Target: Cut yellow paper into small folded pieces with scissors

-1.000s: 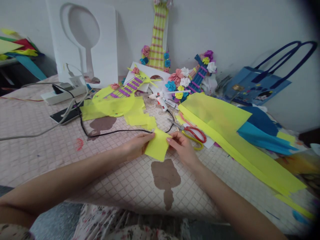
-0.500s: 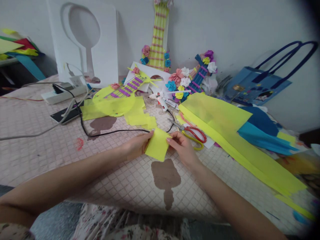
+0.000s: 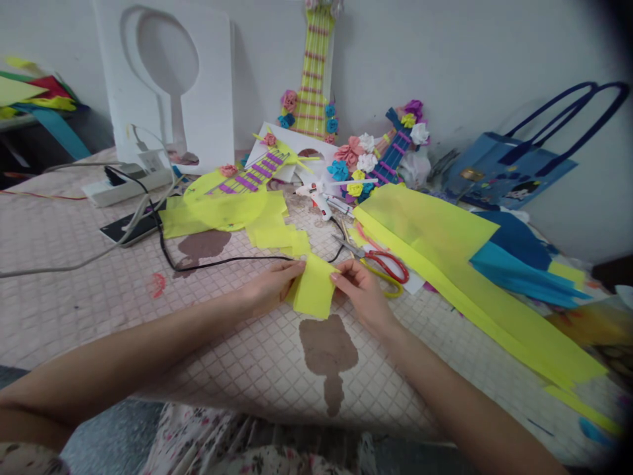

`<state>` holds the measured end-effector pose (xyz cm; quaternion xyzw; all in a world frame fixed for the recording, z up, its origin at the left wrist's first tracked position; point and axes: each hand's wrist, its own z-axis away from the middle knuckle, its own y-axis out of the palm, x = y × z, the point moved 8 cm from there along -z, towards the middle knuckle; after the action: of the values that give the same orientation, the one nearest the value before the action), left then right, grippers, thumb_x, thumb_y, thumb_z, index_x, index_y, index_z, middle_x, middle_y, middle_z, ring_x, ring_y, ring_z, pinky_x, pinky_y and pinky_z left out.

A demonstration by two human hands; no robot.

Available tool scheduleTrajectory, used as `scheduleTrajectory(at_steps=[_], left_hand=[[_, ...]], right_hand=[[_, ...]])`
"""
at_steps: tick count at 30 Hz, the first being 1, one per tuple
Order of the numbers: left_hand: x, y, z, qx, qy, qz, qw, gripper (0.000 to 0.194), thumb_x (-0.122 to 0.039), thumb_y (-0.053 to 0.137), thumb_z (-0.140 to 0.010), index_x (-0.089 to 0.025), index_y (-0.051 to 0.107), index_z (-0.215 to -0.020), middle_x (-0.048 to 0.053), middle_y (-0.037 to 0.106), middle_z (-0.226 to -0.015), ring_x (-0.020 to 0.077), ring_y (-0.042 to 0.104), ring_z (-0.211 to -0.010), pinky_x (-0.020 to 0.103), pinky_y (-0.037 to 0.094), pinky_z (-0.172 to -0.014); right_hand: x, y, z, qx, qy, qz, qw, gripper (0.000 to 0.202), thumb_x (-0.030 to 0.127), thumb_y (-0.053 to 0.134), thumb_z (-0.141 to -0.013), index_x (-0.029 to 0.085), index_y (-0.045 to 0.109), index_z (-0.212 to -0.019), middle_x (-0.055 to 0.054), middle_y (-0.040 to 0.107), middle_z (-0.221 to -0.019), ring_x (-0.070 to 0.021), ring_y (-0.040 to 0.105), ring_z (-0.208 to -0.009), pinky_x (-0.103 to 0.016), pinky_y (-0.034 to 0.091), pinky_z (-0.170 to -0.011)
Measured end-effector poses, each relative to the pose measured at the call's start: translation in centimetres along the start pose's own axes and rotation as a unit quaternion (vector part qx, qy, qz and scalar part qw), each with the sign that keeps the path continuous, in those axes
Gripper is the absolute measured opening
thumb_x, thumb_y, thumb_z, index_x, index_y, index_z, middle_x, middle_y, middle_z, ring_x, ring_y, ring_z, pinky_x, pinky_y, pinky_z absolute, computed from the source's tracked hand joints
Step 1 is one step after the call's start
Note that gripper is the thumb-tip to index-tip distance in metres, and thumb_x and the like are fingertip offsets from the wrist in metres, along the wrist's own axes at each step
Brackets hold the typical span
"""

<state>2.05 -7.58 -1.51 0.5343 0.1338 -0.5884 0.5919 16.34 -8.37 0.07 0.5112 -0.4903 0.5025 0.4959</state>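
Observation:
A small yellow piece of paper (image 3: pixel 314 290) is held just above the table between my two hands. My left hand (image 3: pixel 277 284) pinches its upper left edge, and my right hand (image 3: pixel 363 293) grips its right edge between thumb and fingers. The lower left of the paper looks doubled, with another layer behind it. Right beyond the paper lie several yellow paper pieces (image 3: pixel 274 231). Close to my right hand are scissors (image 3: pixel 383 260) with red and yellow handles. A white glue gun (image 3: pixel 316 198) rests farther back.
Large yellow sheets (image 3: pixel 445 244) and blue paper (image 3: pixel 524 270) spread over the right side. A black cord (image 3: pixel 222 264) crosses the table from a power strip (image 3: pixel 123 185). Paper-flower guitars (image 3: pixel 316 79) and a blue bag (image 3: pixel 509 165) stand at the back.
The yellow paper has turned slightly, its lower edge shifting to the right, and a layer behind it now shows at the left. Both hands keep nearly the same place.

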Motion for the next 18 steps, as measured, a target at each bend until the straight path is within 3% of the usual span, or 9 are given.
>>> scheduleTrajectory(at_steps=[3,5,8,10,14,18], left_hand=[[-0.9,0.1,0.0,0.005,0.054,-0.022,0.998,0.02,-0.032,0.059,-0.081,-0.013,0.062,-0.089,0.006,0.066,-0.083,0.0136,0.061,-0.074,0.025,0.047,-0.069],[-2.2,-0.2,0.3,-0.018,0.124,-0.086,0.988,0.021,-0.033,0.06,-0.08,-0.015,0.059,-0.09,0.003,0.063,-0.081,0.0109,0.058,-0.071,0.023,0.045,-0.066],[-4.8,-0.5,1.5,-0.076,0.246,-0.223,0.94,0.019,-0.032,0.062,-0.077,-0.015,0.056,-0.083,-0.001,0.056,-0.074,0.0081,0.051,-0.065,0.02,0.04,-0.059],[-5.8,-0.2,2.2,-0.087,0.293,-0.309,0.901,0.02,-0.034,0.062,-0.076,-0.015,0.055,-0.076,-0.001,0.055,-0.069,0.0079,0.048,-0.061,0.02,0.038,-0.056],[-5.6,0.0,2.0,-0.071,0.296,-0.418,0.856,0.025,-0.039,0.062,-0.076,-0.014,0.059,-0.077,0.001,0.059,-0.069,0.0084,0.048,-0.058,0.022,0.037,-0.054],[-4.9,-0.4,1.2,-0.058,0.281,-0.41,0.866,0.03,-0.042,0.066,-0.073,-0.014,0.058,-0.082,0.001,0.059,-0.072,0.0091,0.051,-0.061,0.021,0.038,-0.053]], right_hand=[[0.4,-0.1,0.0,-0.012,-0.014,-0.002,1.0,0.019,0.033,0.068,-0.073,0.022,0.054,-0.078,0.003,0.053,-0.071,-0.0108,0.048,-0.061,-0.024,0.041,-0.055],[0.8,-0.1,0.0,-0.016,-0.027,0.003,1.0,0.019,0.033,0.068,-0.073,0.022,0.053,-0.079,0.003,0.053,-0.072,-0.0111,0.048,-0.061,-0.024,0.041,-0.054],[1.3,-0.1,0.1,-0.021,-0.046,0.017,0.999,0.018,0.033,0.066,-0.074,0.022,0.053,-0.08,0.003,0.052,-0.072,-0.0116,0.048,-0.062,-0.024,0.042,-0.054],[1.5,-0.1,0.3,-0.026,-0.06,0.032,0.997,0.016,0.031,0.065,-0.075,0.023,0.053,-0.081,0.002,0.052,-0.073,-0.0118,0.048,-0.063,-0.025,0.043,-0.056],[2.0,-0.3,0.5,-0.038,-0.089,0.056,0.994,0.014,0.029,0.064,-0.077,0.023,0.053,-0.083,0.002,0.052,-0.076,-0.0115,0.049,-0.064,-0.026,0.043,-0.058],[2.5,-0.5,0.8,-0.055,-0.108,0.069,0.99,0.013,0.03,0.063,-0.077,0.024,0.053,-0.083,0.002,0.053,-0.076,-0.0114,0.048,-0.063,-0.025,0.041,-0.056]])
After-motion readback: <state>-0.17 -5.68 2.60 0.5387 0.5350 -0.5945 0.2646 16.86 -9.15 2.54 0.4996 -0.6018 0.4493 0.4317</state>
